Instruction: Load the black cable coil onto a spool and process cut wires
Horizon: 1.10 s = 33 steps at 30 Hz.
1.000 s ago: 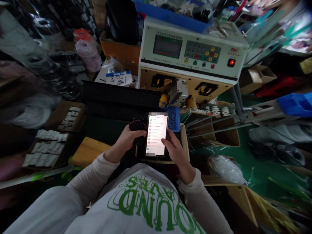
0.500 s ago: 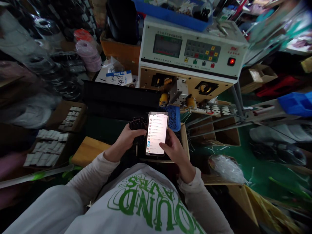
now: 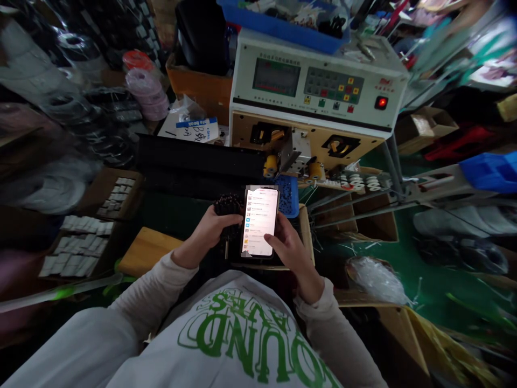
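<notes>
A smartphone (image 3: pixel 260 221) with a bright white list on its screen is held upright in front of my chest. My right hand (image 3: pixel 288 245) grips its right edge, fingers behind it and the thumb on the lower part of the screen. My left hand (image 3: pixel 208 231) is closed round a bundle of dark cut wires (image 3: pixel 228 206), its thumb reaching to the phone's left edge. The fingers under the bundle are hidden. Just behind the phone lies a blue tray (image 3: pixel 290 196) of small dark bits.
A wire-cutting machine (image 3: pixel 319 81) with a keypad and lit red switch stands ahead. On top rests a blue bin (image 3: pixel 283 21). Boxes of white parts (image 3: pixel 76 245) lie left, beside a wooden board (image 3: pixel 147 252). To the right are cardboard boxes (image 3: pixel 375 226) and a plastic bag (image 3: pixel 375 280).
The list on the phone screen has scrolled upward. Both hands keep their places, and the view has shifted very slightly.
</notes>
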### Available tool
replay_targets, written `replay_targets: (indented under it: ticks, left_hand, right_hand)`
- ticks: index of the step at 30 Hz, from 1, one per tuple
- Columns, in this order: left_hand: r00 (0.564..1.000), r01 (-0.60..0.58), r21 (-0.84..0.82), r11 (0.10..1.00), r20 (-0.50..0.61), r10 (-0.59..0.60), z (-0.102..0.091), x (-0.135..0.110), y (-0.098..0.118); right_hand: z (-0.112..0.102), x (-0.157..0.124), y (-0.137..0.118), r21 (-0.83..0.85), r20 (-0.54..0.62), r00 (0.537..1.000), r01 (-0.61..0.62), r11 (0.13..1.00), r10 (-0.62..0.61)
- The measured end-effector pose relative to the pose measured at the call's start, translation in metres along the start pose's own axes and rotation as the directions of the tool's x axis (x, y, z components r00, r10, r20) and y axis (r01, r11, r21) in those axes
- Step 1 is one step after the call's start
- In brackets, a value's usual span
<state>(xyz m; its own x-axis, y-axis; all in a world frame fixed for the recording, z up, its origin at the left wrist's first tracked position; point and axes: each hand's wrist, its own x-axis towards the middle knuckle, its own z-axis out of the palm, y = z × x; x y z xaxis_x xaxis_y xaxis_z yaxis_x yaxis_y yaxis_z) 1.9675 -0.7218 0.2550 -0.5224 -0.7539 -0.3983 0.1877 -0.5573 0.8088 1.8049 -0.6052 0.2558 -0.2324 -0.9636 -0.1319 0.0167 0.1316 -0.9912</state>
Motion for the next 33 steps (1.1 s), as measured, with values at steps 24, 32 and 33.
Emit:
replay_targets:
  ticks: [24,32,33]
  left_hand:
    - [1.000,0.008,-0.018,1.000,-0.006,-0.008,0.003,-0.001,0.004]
    - [1.000,0.005,-0.022,1.000,-0.006,-0.006,0.002,0.001,0.003]
    - [1.000,0.005,-0.024,1.000,-0.008,-0.006,0.002,0.001,0.003]
  right_hand:
    - [0.001,0.003,-0.004,-0.061,-0.109,0.992,-0.064,0.996,0.058]
    - [0.002,0.003,-0.002,-0.019,-0.073,0.997,-0.040,0.999,0.038]
    - [0.002,0.004,-0.001,-0.012,-0.062,0.998,-0.034,0.999,0.033]
